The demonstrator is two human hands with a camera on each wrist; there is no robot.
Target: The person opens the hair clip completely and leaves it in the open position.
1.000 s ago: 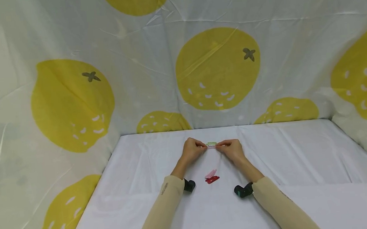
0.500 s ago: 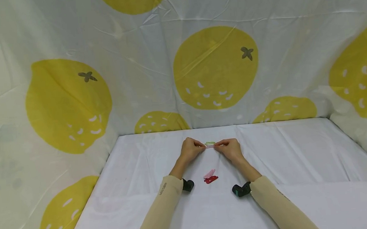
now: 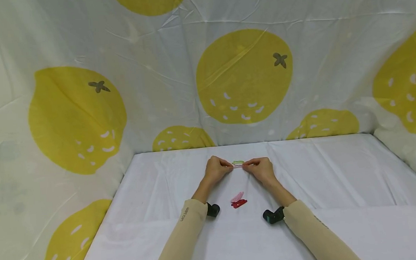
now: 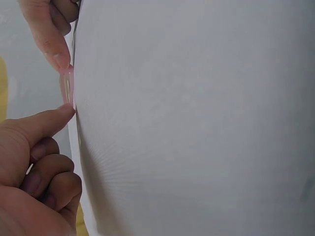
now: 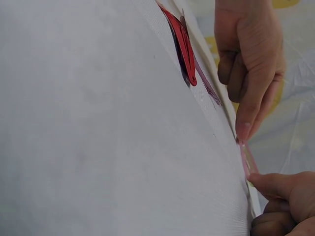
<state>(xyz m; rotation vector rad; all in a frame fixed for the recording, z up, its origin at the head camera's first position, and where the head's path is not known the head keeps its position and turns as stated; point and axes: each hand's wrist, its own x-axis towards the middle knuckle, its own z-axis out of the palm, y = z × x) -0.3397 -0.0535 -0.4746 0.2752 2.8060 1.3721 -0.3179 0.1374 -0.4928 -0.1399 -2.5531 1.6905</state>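
Near the far edge of the table, my left hand (image 3: 215,171) pinches one end of a pink snap hair clip (image 3: 237,166). My right hand (image 3: 263,170) pinches the other end between thumb and finger. The left wrist view shows the pink clip (image 4: 62,84) stretched lengthwise between both sets of fingertips. Just beyond it lie green hair clips (image 3: 237,162), too small to count. Closer to me, between the forearms, are red hair clips (image 3: 239,204) with pink ones (image 3: 237,197) beside them. A red snap clip (image 5: 186,51) shows large in the right wrist view.
A white cloth covers the table (image 3: 339,177). Behind it hangs a pale curtain (image 3: 162,89) printed with yellow lemons. Black wrist cameras (image 3: 213,210) sit at both beige sleeve cuffs (image 3: 195,210).
The head view has shifted slightly. Both hands keep pinching the pink hair clip in the same place, and the other clips stay where they were.
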